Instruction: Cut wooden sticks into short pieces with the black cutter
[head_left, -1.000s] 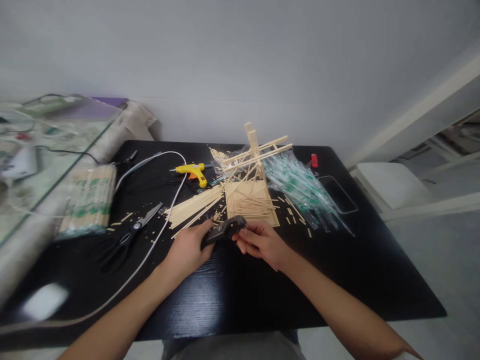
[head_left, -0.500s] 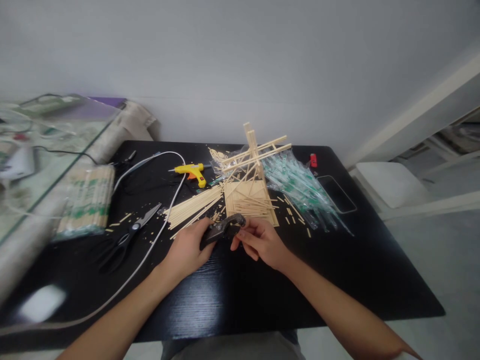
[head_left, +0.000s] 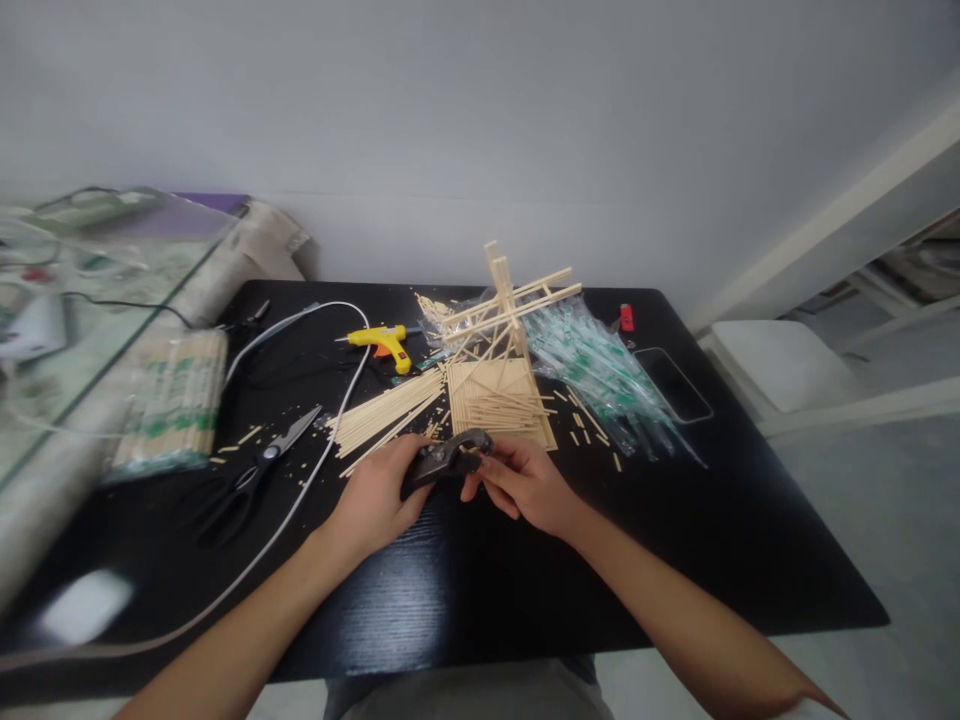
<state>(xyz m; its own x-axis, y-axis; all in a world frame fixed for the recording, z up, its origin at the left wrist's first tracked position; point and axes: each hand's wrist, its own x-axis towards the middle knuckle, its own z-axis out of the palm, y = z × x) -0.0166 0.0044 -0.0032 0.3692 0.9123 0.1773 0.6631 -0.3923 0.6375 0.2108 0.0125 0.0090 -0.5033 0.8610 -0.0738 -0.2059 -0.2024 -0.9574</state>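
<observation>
My left hand (head_left: 381, 487) is closed around the handle of a dark hand tool with a curved, hooked head (head_left: 448, 458). Its exact kind is not clear to me. At the tool's head, the fingers of my right hand (head_left: 526, 484) are pinched together; whatever lies between them is too small to make out. Just beyond both hands is a square panel of pale wooden sticks (head_left: 498, 378), with loose sticks across it. A frame built of sticks (head_left: 511, 305) rises behind the panel. To the left, a fan of long loose sticks (head_left: 390, 410) lies near my left hand.
Open black scissors (head_left: 270, 453), a yellow glue gun (head_left: 382, 340) and a white cable (head_left: 319, 470) occupy the left side, beside packaged sticks (head_left: 172, 395). Clear-and-green plastic wrappers (head_left: 592, 365), a phone (head_left: 673, 385) and a red object (head_left: 626, 318) lie right. Stick scraps litter the black table (head_left: 675, 560).
Both hands stay almost where they were, with the dark tool turned very slightly at my right fingertips. The things on the table have not moved.
</observation>
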